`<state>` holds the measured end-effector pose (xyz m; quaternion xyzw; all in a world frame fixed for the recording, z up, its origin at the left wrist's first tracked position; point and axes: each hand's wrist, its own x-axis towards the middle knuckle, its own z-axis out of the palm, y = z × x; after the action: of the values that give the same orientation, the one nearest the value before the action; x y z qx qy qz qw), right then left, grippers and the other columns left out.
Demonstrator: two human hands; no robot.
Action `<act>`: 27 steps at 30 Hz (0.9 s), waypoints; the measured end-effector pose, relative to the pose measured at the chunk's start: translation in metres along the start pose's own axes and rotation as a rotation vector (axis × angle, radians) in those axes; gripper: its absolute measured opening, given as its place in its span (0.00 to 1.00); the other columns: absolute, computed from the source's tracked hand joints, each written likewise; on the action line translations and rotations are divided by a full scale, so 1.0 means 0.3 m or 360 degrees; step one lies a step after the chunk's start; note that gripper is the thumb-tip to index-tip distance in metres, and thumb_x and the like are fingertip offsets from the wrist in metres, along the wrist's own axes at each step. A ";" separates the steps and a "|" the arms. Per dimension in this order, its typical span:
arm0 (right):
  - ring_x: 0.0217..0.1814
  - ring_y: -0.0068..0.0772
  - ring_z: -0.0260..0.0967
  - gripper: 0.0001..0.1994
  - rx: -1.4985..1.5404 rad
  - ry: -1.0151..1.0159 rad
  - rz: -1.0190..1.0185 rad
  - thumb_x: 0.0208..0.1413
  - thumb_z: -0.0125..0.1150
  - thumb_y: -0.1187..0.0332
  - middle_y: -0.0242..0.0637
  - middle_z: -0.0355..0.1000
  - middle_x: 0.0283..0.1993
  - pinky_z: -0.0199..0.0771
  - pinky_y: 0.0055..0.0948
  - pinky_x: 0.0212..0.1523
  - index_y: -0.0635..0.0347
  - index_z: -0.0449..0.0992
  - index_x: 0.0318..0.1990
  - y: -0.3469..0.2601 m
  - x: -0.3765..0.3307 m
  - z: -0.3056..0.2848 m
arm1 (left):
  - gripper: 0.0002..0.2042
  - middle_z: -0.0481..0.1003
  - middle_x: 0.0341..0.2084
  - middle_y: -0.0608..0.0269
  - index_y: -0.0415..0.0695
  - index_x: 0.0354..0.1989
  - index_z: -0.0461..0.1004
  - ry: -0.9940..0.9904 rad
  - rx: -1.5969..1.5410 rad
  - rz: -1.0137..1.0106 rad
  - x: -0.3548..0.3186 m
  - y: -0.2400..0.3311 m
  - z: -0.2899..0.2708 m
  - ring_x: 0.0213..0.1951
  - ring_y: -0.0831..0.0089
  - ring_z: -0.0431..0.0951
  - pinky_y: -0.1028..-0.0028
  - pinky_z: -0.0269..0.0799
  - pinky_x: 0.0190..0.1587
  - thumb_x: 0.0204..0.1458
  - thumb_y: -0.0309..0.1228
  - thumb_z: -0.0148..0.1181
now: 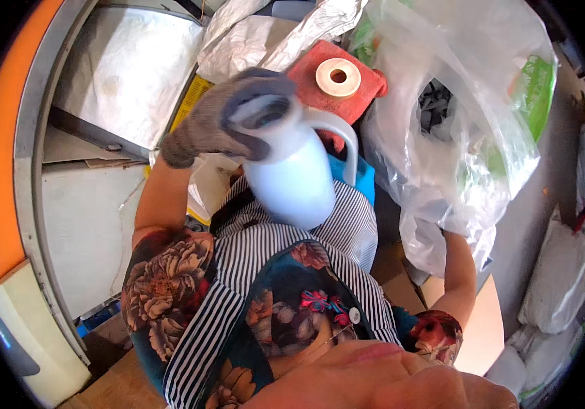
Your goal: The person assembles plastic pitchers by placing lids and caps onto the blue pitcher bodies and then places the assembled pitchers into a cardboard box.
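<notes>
Your gloved left hand (227,119) has its fingers clamped around the open mouth of the white plastic jug (292,170), held up at your chest. It looks empty, so likely light, stiff and smooth; the side handle offers a surer hold. Your right hand (450,228) is mostly hidden in the thin, limp clear plastic bag (469,116); I can't tell its fingers' state.

Left hand (227,119) wears a grey knit work glove, cuff loose at the wrist. Short sleeves in dark floral print, red and cream blooms. Black-and-white striped apron over the front, small white button near the chest. Right hand hidden from view.
</notes>
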<state>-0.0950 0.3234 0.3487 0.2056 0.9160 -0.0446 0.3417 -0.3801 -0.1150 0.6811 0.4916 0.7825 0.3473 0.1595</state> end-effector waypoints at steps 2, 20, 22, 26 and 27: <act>0.55 0.44 0.70 0.20 -0.0283 -0.0289 -0.0228 0.55 0.55 0.65 0.39 0.72 0.54 0.69 0.41 0.53 0.48 0.69 0.57 -0.073 -0.161 -0.167 | 0.44 0.70 0.52 0.56 0.45 0.58 0.67 -0.0113 0.0024 0.0191 0.029 0.000 0.031 0.56 0.61 0.71 0.63 0.66 0.58 0.27 0.46 0.79; 0.62 0.58 0.62 0.19 0.0535 0.1626 -0.2002 0.52 0.56 0.66 0.49 0.66 0.59 0.63 0.48 0.61 0.63 0.74 0.51 -0.639 -0.510 -0.802 | 0.38 0.71 0.49 0.51 0.42 0.60 0.62 0.0544 -0.0349 0.0210 -0.145 -0.123 0.352 0.48 0.60 0.75 0.65 0.71 0.52 0.38 0.36 0.74; 0.61 0.59 0.62 0.23 0.0414 0.1705 -0.1983 0.50 0.58 0.63 0.52 0.65 0.60 0.62 0.49 0.60 0.65 0.73 0.53 -0.663 -0.507 -0.771 | 0.37 0.72 0.46 0.50 0.41 0.58 0.63 0.0421 -0.0270 0.0259 -0.271 -0.062 0.382 0.46 0.60 0.76 0.64 0.71 0.50 0.39 0.39 0.73; 0.52 0.50 0.66 0.23 0.0569 0.1691 -0.1576 0.51 0.59 0.62 0.46 0.69 0.54 0.66 0.42 0.54 0.49 0.73 0.58 -0.820 -0.478 -0.778 | 0.37 0.69 0.48 0.49 0.40 0.55 0.66 0.0377 -0.0069 0.0041 -0.280 0.048 0.425 0.47 0.56 0.73 0.59 0.68 0.51 0.37 0.47 0.72; 0.49 0.49 0.67 0.20 0.0552 0.1694 -0.1567 0.53 0.59 0.62 0.46 0.70 0.51 0.66 0.41 0.51 0.50 0.75 0.55 -0.839 -0.445 -0.816 | 0.37 0.68 0.46 0.49 0.40 0.53 0.68 0.0590 0.0068 -0.0008 -0.268 0.040 0.422 0.47 0.54 0.71 0.57 0.68 0.50 0.38 0.52 0.70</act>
<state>-0.2552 0.1022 0.6065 -0.1838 0.9236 -0.2309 -0.2449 -0.2600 -0.1334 0.5927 0.4206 0.8069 0.4148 0.0031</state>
